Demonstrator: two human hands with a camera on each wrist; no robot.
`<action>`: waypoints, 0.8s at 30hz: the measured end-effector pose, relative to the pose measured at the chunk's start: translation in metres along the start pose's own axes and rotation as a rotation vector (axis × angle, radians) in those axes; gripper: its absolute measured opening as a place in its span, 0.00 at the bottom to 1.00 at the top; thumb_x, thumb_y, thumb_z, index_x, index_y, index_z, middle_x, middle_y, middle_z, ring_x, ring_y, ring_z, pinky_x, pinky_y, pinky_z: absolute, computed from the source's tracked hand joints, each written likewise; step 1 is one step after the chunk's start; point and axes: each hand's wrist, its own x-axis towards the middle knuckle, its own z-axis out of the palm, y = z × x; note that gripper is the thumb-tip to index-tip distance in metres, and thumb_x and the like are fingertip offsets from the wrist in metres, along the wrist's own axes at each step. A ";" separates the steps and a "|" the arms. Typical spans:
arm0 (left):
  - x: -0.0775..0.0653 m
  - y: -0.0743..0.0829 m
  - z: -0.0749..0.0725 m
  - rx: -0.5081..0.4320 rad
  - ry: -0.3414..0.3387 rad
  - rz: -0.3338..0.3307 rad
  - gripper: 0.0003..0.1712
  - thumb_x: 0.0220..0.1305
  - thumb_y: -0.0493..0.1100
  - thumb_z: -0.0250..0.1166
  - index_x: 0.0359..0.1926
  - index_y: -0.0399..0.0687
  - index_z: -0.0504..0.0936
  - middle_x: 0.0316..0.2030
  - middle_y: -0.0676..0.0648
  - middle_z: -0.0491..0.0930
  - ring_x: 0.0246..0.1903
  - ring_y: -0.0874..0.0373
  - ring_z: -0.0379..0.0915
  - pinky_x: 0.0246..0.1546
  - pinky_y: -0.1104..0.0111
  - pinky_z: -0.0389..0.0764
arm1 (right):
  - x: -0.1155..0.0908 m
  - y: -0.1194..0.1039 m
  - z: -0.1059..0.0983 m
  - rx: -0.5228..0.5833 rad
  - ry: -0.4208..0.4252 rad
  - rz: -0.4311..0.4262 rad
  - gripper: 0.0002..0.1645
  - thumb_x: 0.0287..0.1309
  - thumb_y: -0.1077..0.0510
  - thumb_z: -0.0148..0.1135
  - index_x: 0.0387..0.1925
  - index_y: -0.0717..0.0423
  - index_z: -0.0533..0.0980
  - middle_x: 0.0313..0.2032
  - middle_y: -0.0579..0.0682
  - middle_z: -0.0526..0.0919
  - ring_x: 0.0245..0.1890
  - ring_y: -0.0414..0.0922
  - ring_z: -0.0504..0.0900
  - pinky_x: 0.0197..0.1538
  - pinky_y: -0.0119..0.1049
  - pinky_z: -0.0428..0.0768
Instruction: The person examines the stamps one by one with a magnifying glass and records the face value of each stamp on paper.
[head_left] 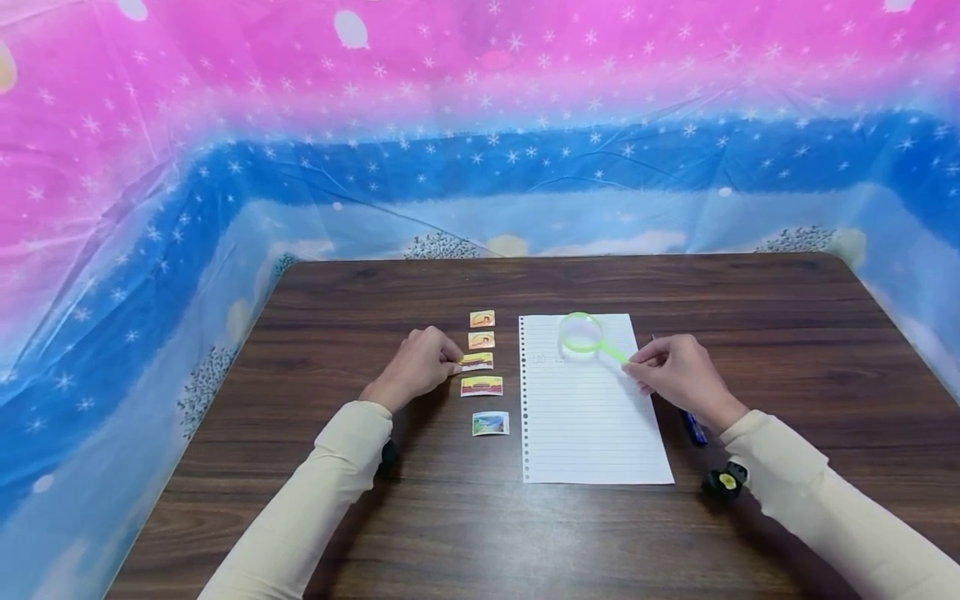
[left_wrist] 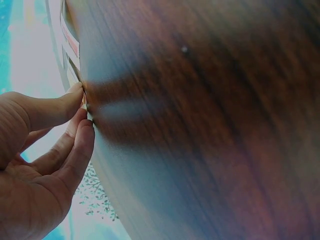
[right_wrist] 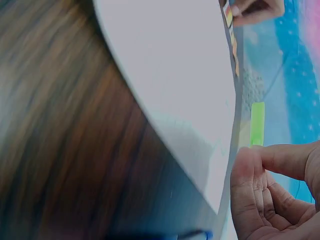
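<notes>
My left hand (head_left: 422, 367) pinches the left edge of a red and yellow postage stamp (head_left: 478, 362), low at the tabletop. In the left wrist view, the thumb (left_wrist: 60, 107) and fingertips come together at that edge. My right hand (head_left: 678, 375) grips a green magnifying glass (head_left: 615, 353) by the end of its handle. Its round lens overlaps the upper part of a lined sheet of paper (head_left: 592, 425). The right wrist view shows the green handle (right_wrist: 257, 122) rising from between thumb and fingers.
Two small yellow stamps (head_left: 482, 319) lie beyond the pinched one. Nearer are another red and yellow stamp (head_left: 482, 386) and a blue-green landscape stamp (head_left: 491, 423). A blue pen (head_left: 693, 429) lies right of the paper, partly under my right hand. Patterned cloth (head_left: 480, 167) surrounds the wooden table (head_left: 360, 292).
</notes>
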 end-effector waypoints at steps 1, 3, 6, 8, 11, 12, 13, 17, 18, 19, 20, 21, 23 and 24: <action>0.000 0.000 0.000 0.001 -0.001 -0.001 0.11 0.67 0.34 0.68 0.48 0.41 0.89 0.48 0.43 0.87 0.45 0.52 0.82 0.48 0.57 0.84 | 0.000 -0.002 0.003 0.000 -0.006 0.000 0.12 0.64 0.60 0.68 0.40 0.69 0.84 0.31 0.57 0.86 0.26 0.47 0.86 0.32 0.40 0.85; 0.000 0.000 0.000 0.000 -0.003 -0.002 0.11 0.67 0.35 0.68 0.49 0.41 0.89 0.48 0.43 0.87 0.45 0.52 0.82 0.48 0.57 0.84 | 0.001 -0.008 0.009 0.004 -0.023 -0.004 0.11 0.63 0.61 0.68 0.40 0.68 0.84 0.31 0.57 0.86 0.25 0.47 0.86 0.31 0.41 0.84; 0.000 0.000 0.000 0.002 -0.003 0.001 0.11 0.67 0.35 0.68 0.48 0.41 0.89 0.48 0.43 0.87 0.45 0.52 0.83 0.48 0.56 0.83 | 0.003 -0.016 0.019 0.020 -0.045 -0.017 0.09 0.63 0.62 0.69 0.39 0.67 0.84 0.30 0.57 0.86 0.25 0.47 0.86 0.30 0.42 0.84; 0.000 0.000 0.000 0.000 -0.004 0.003 0.11 0.67 0.35 0.68 0.48 0.41 0.89 0.48 0.43 0.87 0.46 0.52 0.83 0.48 0.56 0.83 | 0.004 -0.022 0.026 0.026 -0.059 -0.031 0.09 0.62 0.62 0.69 0.38 0.67 0.84 0.28 0.56 0.86 0.24 0.47 0.86 0.29 0.42 0.83; 0.000 0.000 -0.001 -0.005 -0.005 0.005 0.11 0.67 0.35 0.68 0.48 0.41 0.89 0.48 0.43 0.87 0.46 0.51 0.83 0.48 0.56 0.83 | 0.006 -0.030 0.036 0.021 -0.080 -0.042 0.08 0.62 0.61 0.70 0.37 0.65 0.85 0.26 0.53 0.86 0.24 0.47 0.86 0.29 0.41 0.83; 0.000 0.000 -0.001 -0.006 -0.005 0.007 0.11 0.67 0.35 0.68 0.48 0.41 0.89 0.48 0.43 0.87 0.46 0.51 0.83 0.48 0.56 0.83 | 0.007 -0.032 0.040 0.021 -0.087 -0.046 0.08 0.62 0.61 0.70 0.37 0.65 0.85 0.25 0.52 0.85 0.24 0.47 0.86 0.29 0.41 0.83; 0.000 -0.001 -0.001 -0.005 -0.004 0.011 0.11 0.67 0.34 0.68 0.48 0.40 0.89 0.47 0.43 0.87 0.45 0.51 0.83 0.48 0.56 0.83 | 0.008 -0.034 0.043 0.023 -0.096 -0.048 0.08 0.62 0.61 0.70 0.36 0.65 0.85 0.25 0.52 0.86 0.24 0.48 0.86 0.29 0.41 0.84; 0.000 -0.001 -0.001 -0.006 -0.003 0.017 0.10 0.67 0.34 0.68 0.48 0.41 0.90 0.47 0.43 0.87 0.45 0.52 0.83 0.47 0.56 0.84 | 0.011 -0.040 0.056 0.033 -0.123 -0.062 0.06 0.61 0.62 0.70 0.34 0.63 0.85 0.25 0.53 0.86 0.23 0.46 0.86 0.30 0.40 0.84; -0.001 -0.001 -0.001 -0.007 -0.003 0.019 0.10 0.67 0.34 0.68 0.48 0.41 0.90 0.47 0.43 0.87 0.45 0.52 0.83 0.47 0.56 0.84 | 0.012 -0.042 0.059 0.036 -0.130 -0.069 0.06 0.61 0.62 0.70 0.34 0.63 0.85 0.25 0.53 0.86 0.22 0.46 0.86 0.30 0.40 0.84; -0.001 -0.001 -0.001 -0.008 -0.004 0.022 0.10 0.67 0.34 0.68 0.48 0.41 0.90 0.47 0.43 0.87 0.45 0.52 0.83 0.47 0.56 0.84 | 0.012 -0.043 0.062 0.039 -0.137 -0.072 0.05 0.61 0.63 0.70 0.34 0.63 0.85 0.25 0.53 0.86 0.22 0.46 0.86 0.29 0.39 0.84; 0.000 -0.001 -0.001 -0.011 -0.004 0.020 0.10 0.67 0.34 0.68 0.48 0.41 0.90 0.47 0.43 0.87 0.45 0.52 0.83 0.47 0.56 0.84 | 0.013 -0.044 0.065 0.039 -0.141 -0.075 0.05 0.61 0.63 0.70 0.33 0.63 0.85 0.25 0.53 0.85 0.22 0.45 0.85 0.29 0.39 0.84; -0.001 -0.001 -0.001 -0.013 -0.005 0.022 0.10 0.67 0.34 0.68 0.48 0.41 0.90 0.47 0.43 0.87 0.45 0.52 0.83 0.47 0.56 0.84 | 0.014 -0.046 0.067 0.037 -0.145 -0.076 0.05 0.61 0.63 0.70 0.33 0.63 0.85 0.25 0.53 0.85 0.22 0.45 0.85 0.29 0.39 0.84; 0.000 -0.002 -0.001 -0.014 -0.005 0.023 0.10 0.67 0.34 0.67 0.48 0.41 0.90 0.47 0.43 0.87 0.45 0.52 0.83 0.47 0.56 0.84 | 0.015 -0.048 0.071 0.037 -0.155 -0.080 0.05 0.61 0.63 0.70 0.33 0.63 0.85 0.25 0.53 0.85 0.22 0.45 0.85 0.29 0.38 0.84; -0.001 -0.002 -0.001 -0.014 -0.005 0.021 0.10 0.67 0.34 0.67 0.48 0.42 0.90 0.47 0.43 0.87 0.45 0.52 0.83 0.47 0.56 0.83 | 0.016 -0.049 0.073 0.035 -0.157 -0.081 0.04 0.61 0.63 0.70 0.34 0.63 0.85 0.25 0.52 0.85 0.22 0.45 0.85 0.28 0.38 0.83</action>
